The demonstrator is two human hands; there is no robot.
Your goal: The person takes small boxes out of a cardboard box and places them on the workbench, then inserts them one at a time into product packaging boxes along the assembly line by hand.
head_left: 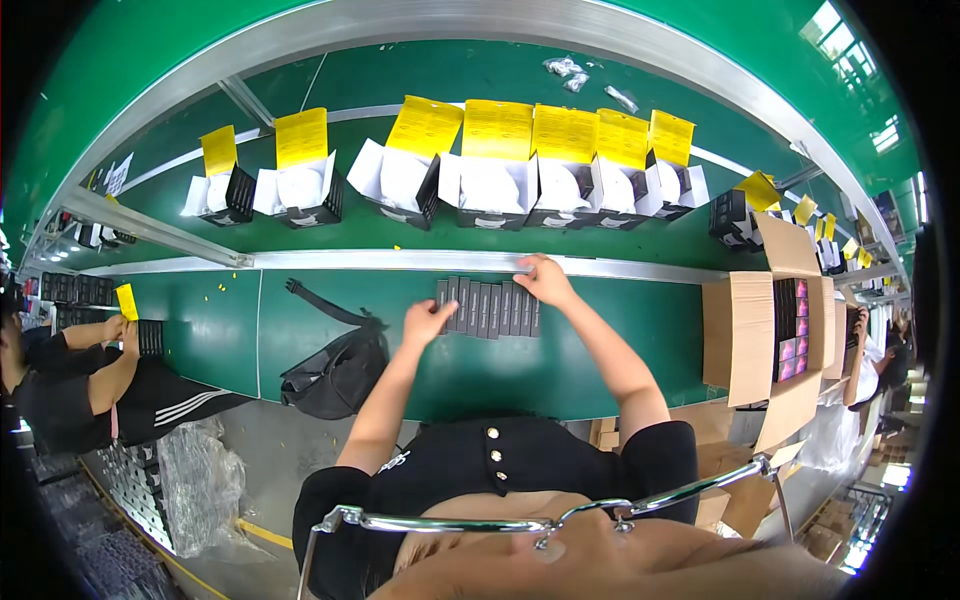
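A close row of several slim dark boxes [488, 310] with pale print lies on the green tabletop [540, 375] in front of me. At its left end, my left hand [428, 322] has its fingers curled, with the thumb against the end boxes. My right hand [545, 281] is bent over the far right corner of the row, thumb and forefinger at the end box. Some boxes stick out nearer to me than others, so the row's edge is uneven.
Opened black cartons [490, 200] with yellow flaps and white contents line the shelf ahead. A black bag [338, 375] lies left of my left arm. An open cardboard box [738, 340] holding dark printed packages stands right. A co-worker [75, 385] sits at left, another person at far right.
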